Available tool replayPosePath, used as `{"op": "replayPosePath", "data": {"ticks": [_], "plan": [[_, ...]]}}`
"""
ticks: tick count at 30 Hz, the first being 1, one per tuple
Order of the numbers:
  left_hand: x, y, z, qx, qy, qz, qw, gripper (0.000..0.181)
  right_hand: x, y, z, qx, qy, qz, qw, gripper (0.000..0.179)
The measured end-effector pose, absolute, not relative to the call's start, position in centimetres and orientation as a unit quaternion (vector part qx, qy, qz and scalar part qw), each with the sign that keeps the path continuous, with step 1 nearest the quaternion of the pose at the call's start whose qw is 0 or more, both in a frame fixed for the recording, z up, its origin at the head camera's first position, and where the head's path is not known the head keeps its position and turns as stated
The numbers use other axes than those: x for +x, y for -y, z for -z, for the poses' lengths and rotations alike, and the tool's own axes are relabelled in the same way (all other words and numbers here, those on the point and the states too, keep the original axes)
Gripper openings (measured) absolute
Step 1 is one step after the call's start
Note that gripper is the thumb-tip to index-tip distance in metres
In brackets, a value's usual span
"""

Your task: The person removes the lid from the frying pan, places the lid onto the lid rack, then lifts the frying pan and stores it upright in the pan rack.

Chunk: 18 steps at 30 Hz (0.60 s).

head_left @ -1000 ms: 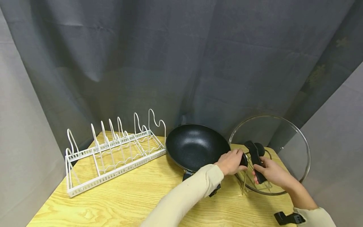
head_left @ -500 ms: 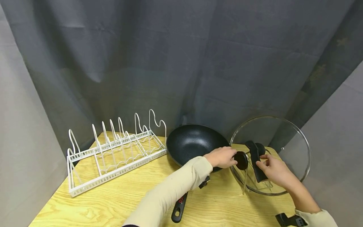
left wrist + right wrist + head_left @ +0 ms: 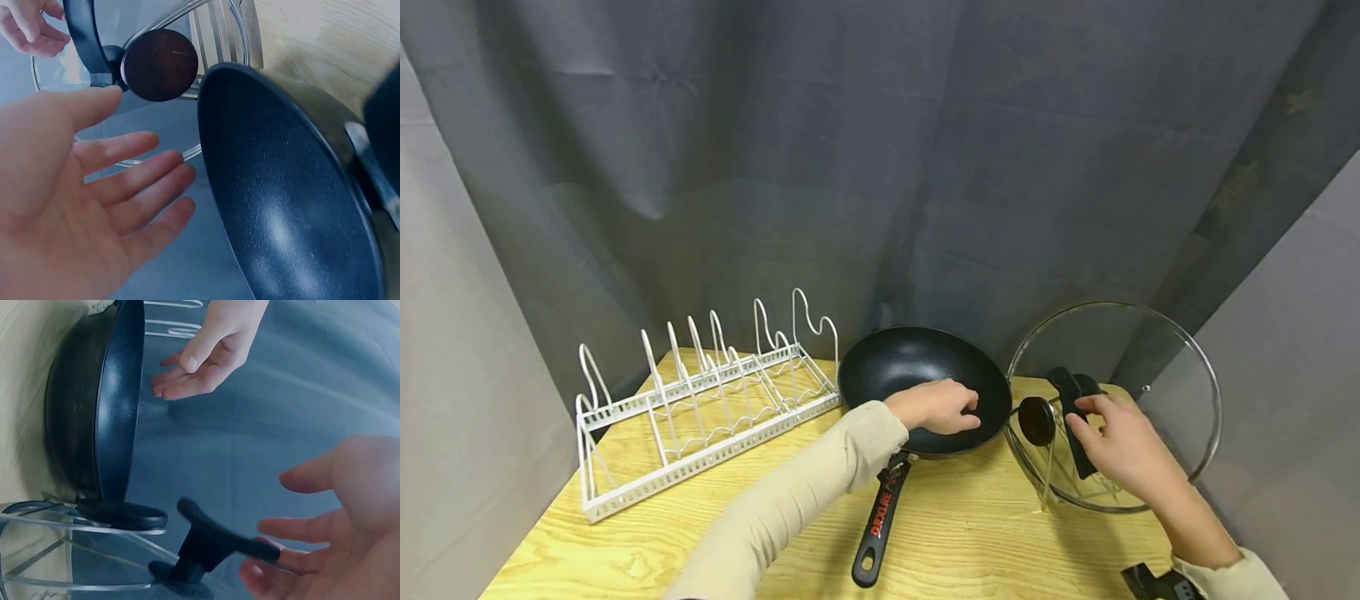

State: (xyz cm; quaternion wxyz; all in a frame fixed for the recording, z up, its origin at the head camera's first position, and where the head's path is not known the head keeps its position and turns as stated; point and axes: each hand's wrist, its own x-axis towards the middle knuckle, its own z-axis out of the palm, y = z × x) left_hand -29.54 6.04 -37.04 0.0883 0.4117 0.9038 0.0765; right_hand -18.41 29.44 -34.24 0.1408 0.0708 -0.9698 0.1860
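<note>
My left hand [image 3: 936, 407] hovers over the black wok [image 3: 902, 367], holding nothing; its fingers are spread and loosely bent in the left wrist view. The wok's long black handle [image 3: 880, 533] points toward me. On the right, a large glass lid [image 3: 1210, 375] stands tilted in a thin wire stand [image 3: 1047, 479] with a dark round disc [image 3: 1036, 421] at its front. My right hand [image 3: 1123, 442] is beside the lid's black upright handle [image 3: 1075, 417]. In the right wrist view its fingers overlap the handle's end [image 3: 265, 550], with the thumb well apart.
A white wire pan rack [image 3: 715, 451] with several upright loops stands left of the wok, its right end close to the wok's rim. Grey curtains [image 3: 820, 167] hang behind and at both sides of the wooden table [image 3: 587, 558].
My left hand has left the dark disc and moved left over the wok, uncovering the wok's handle. My right hand has loosened from the lid's handle, its fingers opening; the lid stays standing.
</note>
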Motion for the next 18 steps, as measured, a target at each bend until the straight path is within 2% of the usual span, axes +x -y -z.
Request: {"op": "replayPosePath", "data": {"ticks": [4,7,12,18], "plan": [[-29.3,-4.5,37.3,0.412,-0.903,-0.076,0.095,0.033,-18.1,-28.3,34.6,0.1,0.954,-0.193,0.208,0.029],[-29.1,-3.4,37.7,0.408,-0.905,-0.077,0.094,0.036,-17.9,-27.2,35.1,0.127,0.941,-0.208,0.235,0.025],[-28.4,-1.9,37.9,0.403,-0.907,-0.088,0.088,0.035,-17.9,-25.7,36.2,0.162,0.934,-0.223,0.227,0.023],[-27.8,0.0,38.7,0.404,-0.903,-0.128,0.071,0.02,-18.5,-24.5,37.5,0.162,0.946,-0.215,0.18,0.025]]}}
